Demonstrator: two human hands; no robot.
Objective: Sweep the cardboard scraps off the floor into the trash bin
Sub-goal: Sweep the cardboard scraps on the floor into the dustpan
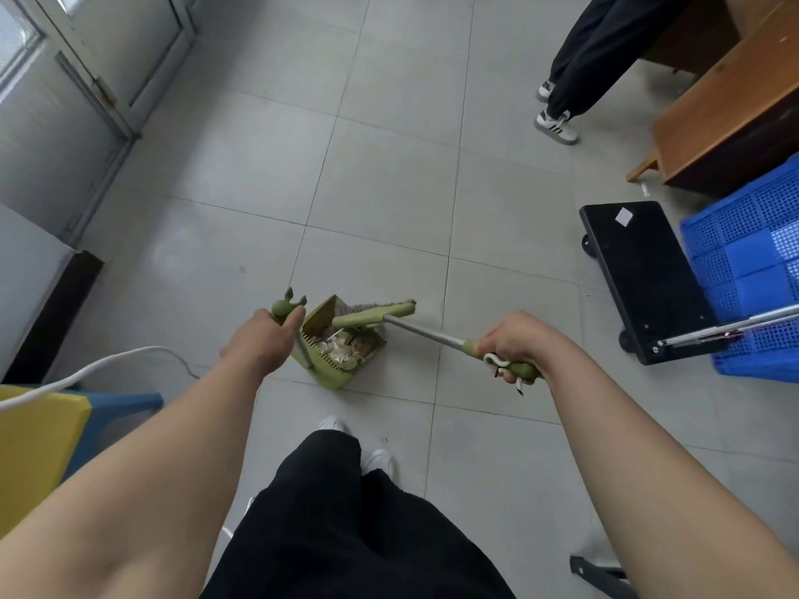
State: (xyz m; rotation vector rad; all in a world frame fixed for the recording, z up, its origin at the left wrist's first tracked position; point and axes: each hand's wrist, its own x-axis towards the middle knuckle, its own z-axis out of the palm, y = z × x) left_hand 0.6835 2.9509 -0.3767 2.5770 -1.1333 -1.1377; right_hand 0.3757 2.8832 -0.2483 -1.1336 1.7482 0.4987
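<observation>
Above trousers (346, 533), gripping dustpan (333, 376) with left hand (263, 339), broom (426, 331) with right hand (514, 343). Spotted scraps (346, 348) in dustpan, between hands, under broom.

Grey tiled floor (389, 188), pale grout lines. Centre frame: green dustpan (333, 373) sitting on it, cardboard scraps (346, 345) piled inside, broom (372, 316) head across the pan's mouth. Right edge: black wheeled dolly (640, 274), blue mesh crate (752, 261) right up against it. Upper right: wooden furniture (726, 123), small white bit (645, 190) on the tile by its foot, a bystander's sneakers (555, 127) to its left. Bottom centre: wearer's white shoes (376, 458). Lower left: yellow-and-blue block (34, 447). Bottom right: black bracket (601, 572)
</observation>
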